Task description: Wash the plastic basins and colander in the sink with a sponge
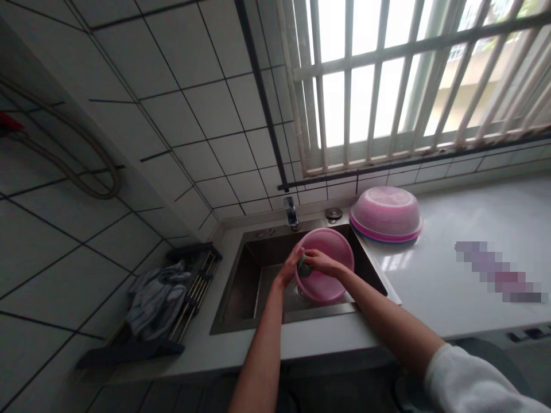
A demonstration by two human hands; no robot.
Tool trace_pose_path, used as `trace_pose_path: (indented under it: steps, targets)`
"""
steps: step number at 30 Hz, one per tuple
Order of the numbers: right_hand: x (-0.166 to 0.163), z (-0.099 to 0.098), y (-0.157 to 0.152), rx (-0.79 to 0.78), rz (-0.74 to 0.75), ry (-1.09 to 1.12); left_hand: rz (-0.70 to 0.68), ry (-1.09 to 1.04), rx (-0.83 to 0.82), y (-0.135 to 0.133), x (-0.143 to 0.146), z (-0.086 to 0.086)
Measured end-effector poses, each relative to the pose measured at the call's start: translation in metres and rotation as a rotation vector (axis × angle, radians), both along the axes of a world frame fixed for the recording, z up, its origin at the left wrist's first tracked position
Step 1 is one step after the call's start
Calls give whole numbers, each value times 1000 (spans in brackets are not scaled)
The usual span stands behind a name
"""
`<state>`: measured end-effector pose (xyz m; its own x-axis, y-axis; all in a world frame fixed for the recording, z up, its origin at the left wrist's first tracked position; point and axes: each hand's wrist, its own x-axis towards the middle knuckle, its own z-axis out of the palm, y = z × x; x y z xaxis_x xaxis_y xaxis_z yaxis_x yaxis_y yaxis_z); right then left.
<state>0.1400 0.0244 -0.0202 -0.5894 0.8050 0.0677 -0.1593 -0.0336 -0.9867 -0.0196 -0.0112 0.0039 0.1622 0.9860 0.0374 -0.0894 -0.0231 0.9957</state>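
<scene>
A pink plastic basin [331, 252] rests tilted inside the stainless steel sink [253, 298], its inside facing me. My left hand [290, 268] is closed on the basin's left rim, its fingers partly hidden. Reaching into the basin, my right hand [321, 262] is closed on a small green scrubbing pad [305, 268], pressed near the left rim beside my left hand. Whether the pad is a sponge or a cloth is too small to tell.
The faucet [291, 213] stands behind the sink, with a drain stopper [333, 214] beside it. Upturned pink basins [386, 213] sit on the counter to the right. On the left, a crumpled grey cloth [157, 298] lies on a dark rack [196, 298]. A barred window rises behind.
</scene>
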Motion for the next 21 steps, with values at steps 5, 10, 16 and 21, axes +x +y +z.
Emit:
trace_pose_path:
  steps: [5,10,16,21]
  targets:
    - [9,-1,21,-122,-481,107,-65,-18,20,4,0,-6]
    - [5,-5,15,86,-196,12,-10,46,89,-1,2,5]
    - [9,-33,10,136,141,-505,119,70,122,-1,5,13]
    - [31,-43,24,137,-348,-590,224,-50,37,10,-4,5]
